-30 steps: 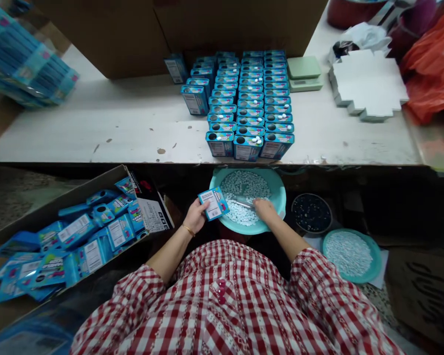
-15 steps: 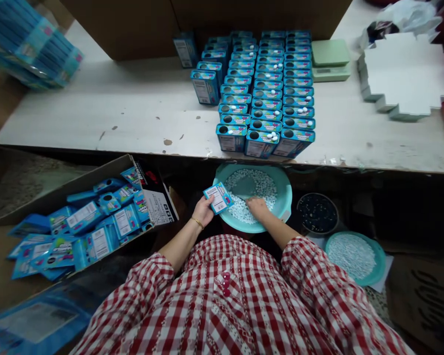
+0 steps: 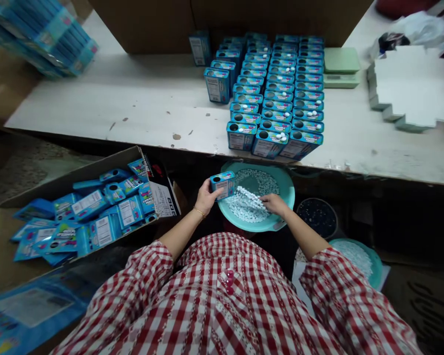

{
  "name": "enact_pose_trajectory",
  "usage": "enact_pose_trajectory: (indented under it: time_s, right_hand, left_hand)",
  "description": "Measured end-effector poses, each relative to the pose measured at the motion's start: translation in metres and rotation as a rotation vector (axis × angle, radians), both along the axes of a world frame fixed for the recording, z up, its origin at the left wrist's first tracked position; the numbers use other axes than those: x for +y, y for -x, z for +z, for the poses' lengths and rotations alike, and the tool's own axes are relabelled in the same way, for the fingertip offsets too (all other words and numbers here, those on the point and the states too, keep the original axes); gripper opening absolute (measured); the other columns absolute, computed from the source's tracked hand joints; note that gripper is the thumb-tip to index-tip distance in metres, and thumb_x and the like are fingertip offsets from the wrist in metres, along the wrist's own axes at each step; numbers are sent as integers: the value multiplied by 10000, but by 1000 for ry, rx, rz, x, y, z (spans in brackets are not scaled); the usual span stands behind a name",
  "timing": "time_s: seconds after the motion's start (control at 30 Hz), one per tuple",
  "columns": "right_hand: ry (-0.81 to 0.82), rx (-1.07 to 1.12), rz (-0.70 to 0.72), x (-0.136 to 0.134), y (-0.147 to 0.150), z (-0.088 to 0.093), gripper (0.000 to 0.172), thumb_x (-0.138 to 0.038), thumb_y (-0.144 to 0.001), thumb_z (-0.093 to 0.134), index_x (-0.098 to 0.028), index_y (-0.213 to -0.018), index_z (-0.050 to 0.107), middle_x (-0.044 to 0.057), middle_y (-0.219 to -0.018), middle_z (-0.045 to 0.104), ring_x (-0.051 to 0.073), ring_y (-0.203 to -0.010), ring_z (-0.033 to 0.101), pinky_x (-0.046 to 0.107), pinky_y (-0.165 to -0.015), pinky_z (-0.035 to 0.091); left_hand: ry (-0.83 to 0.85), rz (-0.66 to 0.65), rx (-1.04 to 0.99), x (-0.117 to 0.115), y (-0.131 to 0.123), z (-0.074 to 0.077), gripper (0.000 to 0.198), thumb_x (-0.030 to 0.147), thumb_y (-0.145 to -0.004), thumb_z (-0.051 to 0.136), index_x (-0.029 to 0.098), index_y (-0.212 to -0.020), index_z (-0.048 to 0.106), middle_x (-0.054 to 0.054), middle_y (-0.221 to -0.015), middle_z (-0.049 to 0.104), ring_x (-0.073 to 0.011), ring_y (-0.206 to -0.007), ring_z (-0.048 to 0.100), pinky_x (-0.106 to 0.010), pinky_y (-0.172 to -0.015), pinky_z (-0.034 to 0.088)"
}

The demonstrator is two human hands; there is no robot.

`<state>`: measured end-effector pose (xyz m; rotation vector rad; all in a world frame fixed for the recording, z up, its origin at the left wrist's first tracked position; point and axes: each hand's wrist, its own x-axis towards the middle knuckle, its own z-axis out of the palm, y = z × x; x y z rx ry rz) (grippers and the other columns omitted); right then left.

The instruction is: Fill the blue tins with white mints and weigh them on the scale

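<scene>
Both forearms are reaching forward from the red-checked sleeves toward the centre of the frame, elbows bent and wrists angling inward. Left hand (image 3: 206, 198) is gripping a small blue box (image 3: 222, 184), fingers curled round its near side, holding it upright with the round hole in its top facing up, right at the left rim of the teal basin (image 3: 286, 178). Right hand (image 3: 275, 203) is lying palm down inside that basin, fingers partly closed on what looks like a thin clear scoop; how tightly they are closing on it I cannot tell. A line of white pellets (image 3: 248, 198) is running from the right hand up to the box, sitting just above the heap in the basin.

Moving outward: lower right of the basin, a dark round bowl (image 3: 317, 217) is sitting close by, and a second teal basin (image 3: 358, 256) of pellets is peeking out beside the right sleeve. At centre left, an open cardboard carton (image 3: 74, 173) is lying full of loose blue boxes (image 3: 96, 217). Across the upper frame, the white table (image 3: 133, 108) is carrying tight rows of upright filled boxes (image 3: 277, 98), a green scale (image 3: 341, 66) just to their right, and a stack of white flat card (image 3: 414, 88) at far right.
</scene>
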<state>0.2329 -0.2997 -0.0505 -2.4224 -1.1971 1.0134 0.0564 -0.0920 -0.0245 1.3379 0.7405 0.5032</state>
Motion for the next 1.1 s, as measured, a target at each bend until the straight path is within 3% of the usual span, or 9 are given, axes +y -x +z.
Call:
enact_pose_trajectory:
  time_s: [0.13,0.3,0.4,0.57,0.77,0.9,1.0,1.1]
  right_hand:
    - [-46,82,-115,-12,-21,30,366,-154,-730,463,-201,-998,708,0,-683,674,114,-586,571,186,-560,399]
    - [-92,80,-159,-20,-35,65,379,-206,-738,464,-167,-1036,694,-2,-596,631,107,-513,516,192,-519,375]
    - [-55,52,-83,-12,-33,85,366,-211,-737,467,-186,-1013,705,2,-651,657,111,-552,533,193,-544,379]
    - [181,-48,112,21,-25,114,348,-168,-709,473,-241,-936,726,5,-685,684,143,-681,593,197,-585,376]
    - [367,-192,218,70,-6,139,310,-195,-699,504,-199,-917,725,93,-944,694,227,-884,616,246,-656,403]
    - [369,-301,253,66,-1,163,293,-251,-754,493,-152,-929,706,151,-951,677,259,-885,617,296,-695,422]
    - [314,-312,245,34,-12,164,274,-248,-787,458,-216,-921,695,100,-942,681,241,-887,616,293,-706,420]
    - [319,-310,139,8,-17,128,291,-245,-819,436,-246,-1020,646,79,-980,676,220,-907,615,274,-705,419]
  left_hand:
    - [-253,-94,86,-9,-18,-9,453,252,-608,708,151,-1022,555,-58,-993,629,-215,-946,582,-367,-895,436]
    - [-342,-136,194,-21,-37,-22,382,173,-627,663,177,-995,561,-39,-969,604,-209,-933,567,-357,-885,425]
    - [-382,-154,188,-26,-44,-26,355,127,-618,638,189,-963,581,-49,-992,584,-229,-970,543,-376,-912,405]
    - [-425,-245,97,-32,-46,-27,412,45,-587,545,209,-959,609,-54,-982,575,-259,-989,517,-411,-943,374]
    - [-511,-347,131,-41,-43,-29,482,11,-568,480,201,-996,597,-79,-1043,571,-272,-1040,494,-442,-991,326]
    - [-458,-296,108,-42,-40,-28,443,20,-589,507,201,-984,597,-76,-1041,573,-263,-1041,498,-428,-996,327]
    - [-360,-209,41,-35,-32,-24,371,76,-630,581,209,-976,600,-68,-1049,576,-257,-1053,500,-408,-1003,328]
    - [-270,-120,5,-30,-21,-21,355,153,-642,669,217,-983,595,-65,-1071,576,-261,-1090,497,-404,-1039,289]
